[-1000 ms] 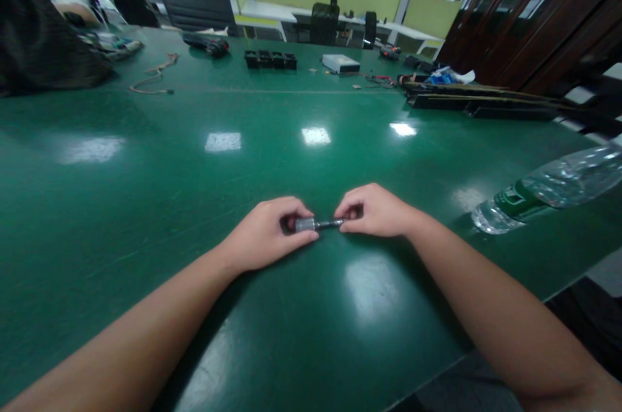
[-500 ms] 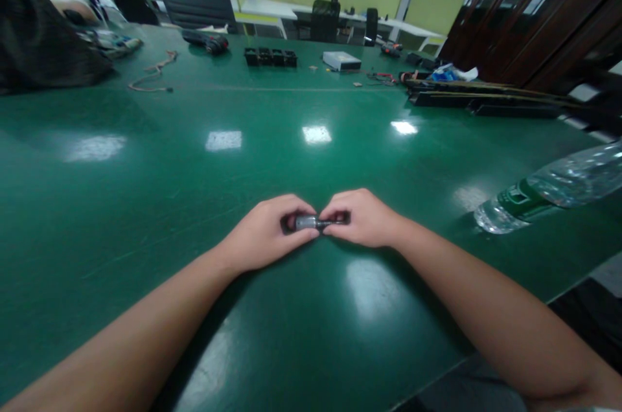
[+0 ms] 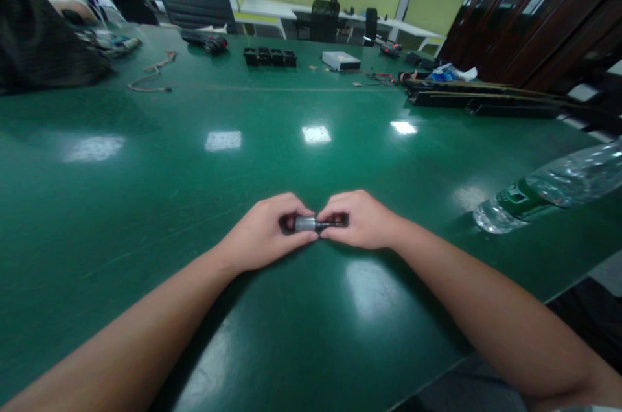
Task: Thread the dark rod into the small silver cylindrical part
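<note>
A small silver cylinder with a thin dark shaft (image 3: pixel 305 223), looking much like a small motor, lies level between my two hands just over the green table (image 3: pixel 301 328). Around its silver body, the thumb and fingers of my left hand (image 3: pixel 266 230) are closed. My right hand (image 3: pixel 362 219) pinches the dark shaft end, its fingertips almost meeting those of the left. Part of the piece is hidden behind the fingertips, and I cannot make out its fine details.
To the right lies a clear plastic bottle with a green label (image 3: pixel 527 201). Along the far side are a black slotted holder (image 3: pixel 269 57), a silver box (image 3: pixel 341 61), a cable (image 3: pixel 153 75) and long dark strips (image 3: pixel 466 98). A dark bag (image 3: pixel 43 43) stands at far left.
Very little differs. My right fingertips have shifted slightly left along the shaft, and both hands keep their hold.
</note>
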A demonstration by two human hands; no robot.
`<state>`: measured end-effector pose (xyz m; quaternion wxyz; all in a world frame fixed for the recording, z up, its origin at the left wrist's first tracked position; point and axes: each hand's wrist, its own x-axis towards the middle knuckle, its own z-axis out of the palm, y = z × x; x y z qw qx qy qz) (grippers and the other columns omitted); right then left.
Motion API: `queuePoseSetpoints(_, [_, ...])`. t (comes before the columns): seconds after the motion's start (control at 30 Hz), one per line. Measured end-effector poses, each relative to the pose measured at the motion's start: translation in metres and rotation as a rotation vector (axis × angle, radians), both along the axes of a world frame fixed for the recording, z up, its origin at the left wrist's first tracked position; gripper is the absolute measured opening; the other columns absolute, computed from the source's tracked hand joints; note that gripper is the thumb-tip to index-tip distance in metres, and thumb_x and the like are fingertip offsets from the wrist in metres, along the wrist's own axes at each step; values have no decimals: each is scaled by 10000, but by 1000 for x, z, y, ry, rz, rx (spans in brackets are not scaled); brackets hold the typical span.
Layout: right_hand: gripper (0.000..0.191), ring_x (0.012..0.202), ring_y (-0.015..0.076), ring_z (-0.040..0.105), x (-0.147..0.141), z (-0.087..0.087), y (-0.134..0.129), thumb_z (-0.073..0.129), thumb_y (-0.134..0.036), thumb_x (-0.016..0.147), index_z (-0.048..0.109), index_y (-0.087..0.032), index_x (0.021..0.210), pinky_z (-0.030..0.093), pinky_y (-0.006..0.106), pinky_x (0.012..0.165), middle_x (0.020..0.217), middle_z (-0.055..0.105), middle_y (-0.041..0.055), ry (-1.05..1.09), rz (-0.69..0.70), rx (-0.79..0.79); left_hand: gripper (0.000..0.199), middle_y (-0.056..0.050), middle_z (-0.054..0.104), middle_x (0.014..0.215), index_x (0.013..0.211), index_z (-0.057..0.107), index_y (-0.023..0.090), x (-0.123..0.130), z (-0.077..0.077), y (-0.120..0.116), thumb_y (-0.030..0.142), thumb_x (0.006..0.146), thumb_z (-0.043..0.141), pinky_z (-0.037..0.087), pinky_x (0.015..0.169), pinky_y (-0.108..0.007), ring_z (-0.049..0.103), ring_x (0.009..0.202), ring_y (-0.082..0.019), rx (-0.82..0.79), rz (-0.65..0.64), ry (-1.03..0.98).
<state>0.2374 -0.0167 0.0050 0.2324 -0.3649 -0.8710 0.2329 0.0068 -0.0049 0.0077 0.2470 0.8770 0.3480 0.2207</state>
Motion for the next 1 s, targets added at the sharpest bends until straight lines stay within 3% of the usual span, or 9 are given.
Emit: queuePoseSetpoints(1.0, [147, 735, 127, 610, 4, 3, -1, 690, -151, 782, 747, -166, 917, 437, 228, 690, 843, 703, 30, -23, 12, 12, 287, -34, 664, 861, 944, 704, 192, 0, 0, -2, 461, 847, 679, 465, 672, -268, 613, 757, -170, -19, -6, -5])
